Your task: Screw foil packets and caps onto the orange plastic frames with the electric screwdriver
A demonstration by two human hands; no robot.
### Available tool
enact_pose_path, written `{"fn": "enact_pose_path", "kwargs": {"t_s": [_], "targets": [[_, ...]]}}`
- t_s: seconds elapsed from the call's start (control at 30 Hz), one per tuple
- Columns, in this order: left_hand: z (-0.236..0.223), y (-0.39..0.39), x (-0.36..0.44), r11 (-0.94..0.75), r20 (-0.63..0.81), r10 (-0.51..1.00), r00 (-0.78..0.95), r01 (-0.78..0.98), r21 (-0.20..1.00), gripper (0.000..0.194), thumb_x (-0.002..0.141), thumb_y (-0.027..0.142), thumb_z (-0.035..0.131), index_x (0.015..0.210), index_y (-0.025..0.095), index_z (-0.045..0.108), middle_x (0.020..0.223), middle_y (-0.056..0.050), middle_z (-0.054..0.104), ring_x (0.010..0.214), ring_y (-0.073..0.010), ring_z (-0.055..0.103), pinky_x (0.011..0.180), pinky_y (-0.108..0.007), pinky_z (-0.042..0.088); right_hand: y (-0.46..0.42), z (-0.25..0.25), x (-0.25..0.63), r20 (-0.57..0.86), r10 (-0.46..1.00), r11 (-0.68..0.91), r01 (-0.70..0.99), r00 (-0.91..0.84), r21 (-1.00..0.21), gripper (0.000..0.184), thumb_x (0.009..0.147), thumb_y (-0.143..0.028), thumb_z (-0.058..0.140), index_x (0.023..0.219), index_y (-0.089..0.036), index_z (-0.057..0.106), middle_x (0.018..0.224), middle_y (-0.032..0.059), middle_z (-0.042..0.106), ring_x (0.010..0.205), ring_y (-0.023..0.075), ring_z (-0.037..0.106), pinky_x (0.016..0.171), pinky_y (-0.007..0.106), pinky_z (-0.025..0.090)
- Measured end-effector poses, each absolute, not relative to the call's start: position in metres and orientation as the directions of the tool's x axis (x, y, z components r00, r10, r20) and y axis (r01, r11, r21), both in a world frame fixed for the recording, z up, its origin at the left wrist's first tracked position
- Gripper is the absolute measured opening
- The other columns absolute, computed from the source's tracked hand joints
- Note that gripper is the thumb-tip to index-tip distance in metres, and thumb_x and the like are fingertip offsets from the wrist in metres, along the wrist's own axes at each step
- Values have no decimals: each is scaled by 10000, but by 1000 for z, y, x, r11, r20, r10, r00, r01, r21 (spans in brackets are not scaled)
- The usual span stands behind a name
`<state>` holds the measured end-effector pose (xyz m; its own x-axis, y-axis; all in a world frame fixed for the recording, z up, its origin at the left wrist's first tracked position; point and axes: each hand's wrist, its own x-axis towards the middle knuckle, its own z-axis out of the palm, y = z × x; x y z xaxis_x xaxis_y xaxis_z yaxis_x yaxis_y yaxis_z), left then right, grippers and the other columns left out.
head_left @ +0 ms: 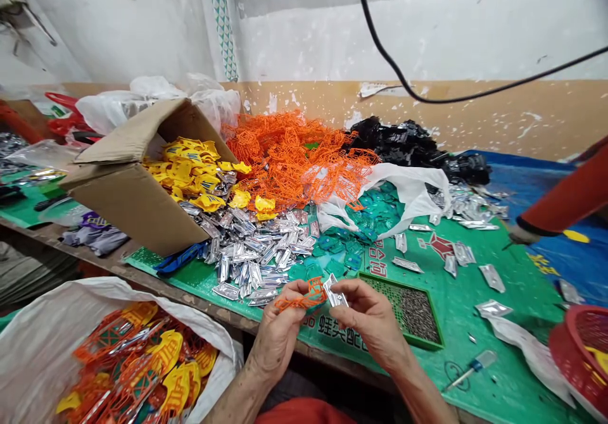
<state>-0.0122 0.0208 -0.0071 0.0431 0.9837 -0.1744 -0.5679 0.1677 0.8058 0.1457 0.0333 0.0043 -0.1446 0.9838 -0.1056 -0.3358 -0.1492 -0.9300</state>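
The green table (527,367) runs across the view. A white sack (33,348) at the near left holds orange frames and yellow parts. Above it, a tilted box (135,202) has yellow parts (190,164) at its open side. An orange heap (285,145) lies right of the box, with a silver heap (266,253) in front and a black heap (394,139) beside it. A red basket (572,354) stands at the right edge. The tray (389,291) holds small dark pieces, just beyond the right hand (373,319). The left hand (278,329) pinches an orange frame (315,292); the right pinches a silver plate (335,291) beside it, whether touching I cannot tell. A screwdriver (475,368) lies near the basket
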Motion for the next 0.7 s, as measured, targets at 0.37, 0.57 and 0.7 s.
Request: {"fn": "enact_pose_path", "kwargs": {"t_s": [0.37,0.57,0.7], "targets": [[-8,19,-9,184,-188,980,59,-612,769,53,593,168,777,627,188,742,1082,-38,589,997,-212,569,916,-308,423,23,-6,145,-41,992,-78,-330,-120,-941,404,523,-240,891,859,-203,670,775,-18,665,674,97,583,625,197,455],[-11,20,-10,191,-201,978,57,-633,750,82,587,182,822,612,189,744,1102,-39,601,1034,-213,569,935,-307,426,24,-4,143,-10,996,-35,-300,-85,-953,337,550,-230,866,838,-194,695,761,-3,690,676,111,608,630,205,475],[-12,21,-11,174,-196,980,36,-634,753,96,583,192,836,618,186,747,1125,-41,598,1053,-217,563,947,-313,426,24,-3,143,29,996,5,-281,-80,-960,281,571,-204,844,816,-200,707,728,-8,682,637,109,601,604,207,477]]}}
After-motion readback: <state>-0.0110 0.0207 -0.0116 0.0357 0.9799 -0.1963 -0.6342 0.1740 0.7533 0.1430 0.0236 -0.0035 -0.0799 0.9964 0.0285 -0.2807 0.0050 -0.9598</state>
